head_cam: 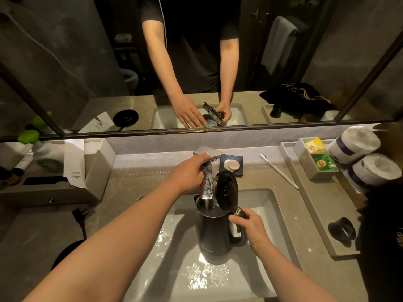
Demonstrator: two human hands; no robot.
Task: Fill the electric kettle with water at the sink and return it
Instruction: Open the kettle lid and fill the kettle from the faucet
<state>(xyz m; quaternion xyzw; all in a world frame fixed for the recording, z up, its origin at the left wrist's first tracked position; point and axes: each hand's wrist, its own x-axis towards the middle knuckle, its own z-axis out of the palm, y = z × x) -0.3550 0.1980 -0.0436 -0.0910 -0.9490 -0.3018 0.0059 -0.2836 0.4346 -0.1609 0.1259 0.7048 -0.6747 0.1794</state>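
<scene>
A dim bathroom counter (135, 171) surrounds the sink (270, 205). The right hand (250, 227) has its grip wrapped around the handle of the kettle (214, 232), which stands upright in the sink with its lid (225, 189) open directly under the faucet (206, 182). The left hand (189, 171) closes its grip on the faucet lever above the kettle, and the base (65, 253) lies to the kettle's left.

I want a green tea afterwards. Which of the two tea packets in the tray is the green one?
The nearer packet, in the front compartment of the tray, is green. The yellow packet sits behind it, closer to the mirror.
</scene>
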